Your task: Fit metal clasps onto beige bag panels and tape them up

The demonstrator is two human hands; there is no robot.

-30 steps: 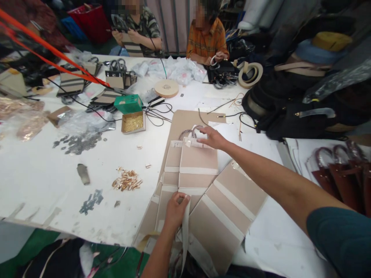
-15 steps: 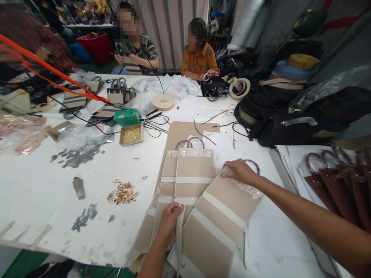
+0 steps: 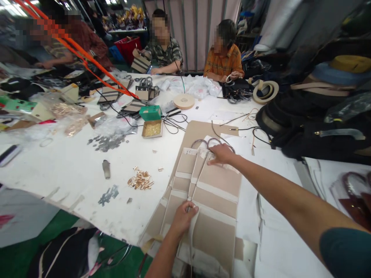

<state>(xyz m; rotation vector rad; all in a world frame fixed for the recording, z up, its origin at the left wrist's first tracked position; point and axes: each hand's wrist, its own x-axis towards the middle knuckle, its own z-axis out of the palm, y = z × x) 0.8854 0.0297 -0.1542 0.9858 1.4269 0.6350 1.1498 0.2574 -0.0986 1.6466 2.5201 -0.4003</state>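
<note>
Beige flat bag panels [image 3: 216,224] with pale cross bands lie overlapped like a fan in front of me. My right hand [image 3: 222,154] grips the top edge of the uppermost panel, by its dark looped handle [image 3: 214,142]. Lower down, my left hand [image 3: 185,217] pinches a pale strip [image 3: 191,233] that hangs along that panel's left side; whether it is joined to the panel I cannot tell. Beneath, the panels rest partly on a brown cardboard sheet [image 3: 189,129]. The fingertips of my right hand are partly hidden behind the panel's edge.
Left of the panels lie gold metal pieces [image 3: 141,179], grey metal pieces [image 3: 108,195] and dark flat bits [image 3: 106,143]. Behind them stand a box of small gold parts [image 3: 152,129], a green box [image 3: 150,112] and a tape roll [image 3: 184,101]. Black bags [image 3: 290,119] fill the right; co-workers sit opposite.
My right hand has brought the uppermost panel left and turned it straighter over the others. The left hand keeps its pinch on the strip. The view has swung left.
</note>
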